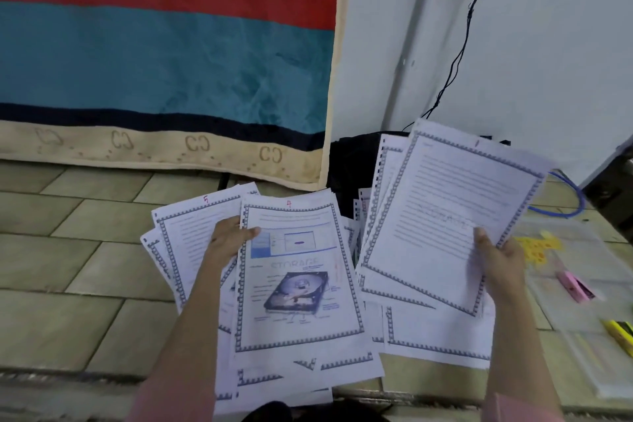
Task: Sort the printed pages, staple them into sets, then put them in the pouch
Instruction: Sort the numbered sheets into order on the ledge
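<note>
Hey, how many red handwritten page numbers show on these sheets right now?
2: a 5 atop the far-left sheet, and a 4 atop the hard-drive page. Others may be hidden under overlapping sheets.

Soft, even indoor light, rather dim and cool, with no hard shadows and no glare on the paper. The whole frame is slightly soft. Motion blur smears the sheets (452,216) held up at the right and the right hand (501,260), so their print is unreadable. The pink object (575,286) at the far right is blurred too. The wide lens bends the floor tiles (68,250) and the wall edge (334,62)
</note>
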`<action>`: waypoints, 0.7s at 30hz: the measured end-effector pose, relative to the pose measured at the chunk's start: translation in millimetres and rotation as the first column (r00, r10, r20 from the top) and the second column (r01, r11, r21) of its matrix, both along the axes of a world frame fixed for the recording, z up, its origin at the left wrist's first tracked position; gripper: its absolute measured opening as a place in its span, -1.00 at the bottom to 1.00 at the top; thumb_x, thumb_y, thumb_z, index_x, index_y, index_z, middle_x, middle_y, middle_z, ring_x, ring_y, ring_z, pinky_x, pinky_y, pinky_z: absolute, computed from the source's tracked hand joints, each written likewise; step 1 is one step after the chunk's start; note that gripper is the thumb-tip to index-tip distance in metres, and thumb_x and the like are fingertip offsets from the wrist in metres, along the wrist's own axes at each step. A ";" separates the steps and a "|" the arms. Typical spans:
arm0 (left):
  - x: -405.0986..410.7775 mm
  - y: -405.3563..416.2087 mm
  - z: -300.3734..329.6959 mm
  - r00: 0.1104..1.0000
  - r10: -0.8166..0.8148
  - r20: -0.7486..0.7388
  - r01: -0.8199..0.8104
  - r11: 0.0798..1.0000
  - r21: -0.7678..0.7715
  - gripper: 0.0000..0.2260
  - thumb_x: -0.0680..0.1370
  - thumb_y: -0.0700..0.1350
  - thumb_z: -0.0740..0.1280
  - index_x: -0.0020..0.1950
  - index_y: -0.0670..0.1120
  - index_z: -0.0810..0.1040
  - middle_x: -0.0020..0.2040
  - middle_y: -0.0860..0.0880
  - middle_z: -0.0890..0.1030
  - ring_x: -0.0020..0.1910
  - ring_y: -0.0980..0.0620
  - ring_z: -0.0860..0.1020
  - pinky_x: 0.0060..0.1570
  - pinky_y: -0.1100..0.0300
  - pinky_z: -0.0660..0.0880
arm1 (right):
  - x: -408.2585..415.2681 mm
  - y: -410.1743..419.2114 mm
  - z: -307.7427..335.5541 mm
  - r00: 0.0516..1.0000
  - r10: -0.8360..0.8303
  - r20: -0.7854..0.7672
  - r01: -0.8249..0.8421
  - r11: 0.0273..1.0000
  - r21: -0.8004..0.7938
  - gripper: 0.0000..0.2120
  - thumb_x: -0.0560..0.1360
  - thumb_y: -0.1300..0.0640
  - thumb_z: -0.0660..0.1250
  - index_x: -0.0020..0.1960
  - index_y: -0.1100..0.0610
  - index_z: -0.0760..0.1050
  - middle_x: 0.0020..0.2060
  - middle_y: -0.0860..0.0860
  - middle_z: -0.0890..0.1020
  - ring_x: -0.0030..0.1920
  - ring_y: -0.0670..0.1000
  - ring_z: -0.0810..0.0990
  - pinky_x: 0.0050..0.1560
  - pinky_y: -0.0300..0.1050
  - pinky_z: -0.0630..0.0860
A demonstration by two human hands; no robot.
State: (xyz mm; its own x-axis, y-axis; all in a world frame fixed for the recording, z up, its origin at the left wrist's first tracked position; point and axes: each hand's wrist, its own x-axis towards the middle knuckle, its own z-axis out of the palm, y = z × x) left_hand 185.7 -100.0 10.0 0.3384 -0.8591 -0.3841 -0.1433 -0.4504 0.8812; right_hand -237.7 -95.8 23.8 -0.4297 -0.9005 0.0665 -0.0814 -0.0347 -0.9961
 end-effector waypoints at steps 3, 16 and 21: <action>-5.7 2.9 3.2 0.999 0.038 -0.013 -0.039 0.998 -0.039 -0.66 0.47 -0.23 0.41 0.23 -0.25 0.52 0.21 -0.09 0.54 0.21 -0.12 0.51 0.26 -0.03 0.43 | -1.0 -8.7 18.9 0.996 -0.030 0.088 0.035 0.997 -0.063 -0.76 0.50 0.08 0.34 0.13 0.13 0.55 -0.16 -0.22 0.68 -0.08 -0.21 0.62 -0.01 -0.20 0.58; -6.0 -4.7 -0.4 0.984 0.078 -0.163 -0.091 0.993 -0.076 -0.45 0.53 -0.06 0.35 0.45 -0.24 0.27 0.41 -0.14 0.35 0.39 -0.14 0.34 0.38 -0.06 0.28 | 106.5 -39.1 9.4 0.980 0.200 0.009 -0.196 0.954 0.228 -0.81 0.51 0.19 0.34 0.09 0.24 0.52 0.03 0.19 0.62 0.00 0.12 0.60 0.12 0.06 0.54; 2.0 -14.9 -14.5 0.956 0.087 -0.281 -0.084 0.996 0.022 -0.21 0.27 0.48 0.22 0.20 -0.11 0.58 0.12 -0.17 0.63 0.12 -0.20 0.58 0.18 -0.16 0.48 | 146.1 -14.4 -31.4 0.902 0.411 -0.130 -0.339 0.863 0.374 -0.75 0.50 0.22 0.35 0.16 0.25 0.54 0.05 0.17 0.64 0.01 0.11 0.61 0.08 0.03 0.56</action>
State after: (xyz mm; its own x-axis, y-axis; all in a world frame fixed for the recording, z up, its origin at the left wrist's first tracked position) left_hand 187.7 -114.9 -4.5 0.2874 -0.8273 -0.4826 0.1491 -0.4591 0.8758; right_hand -91.7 -110.2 -7.6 -0.0651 -0.9734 -0.2199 -0.3266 0.2290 -0.9170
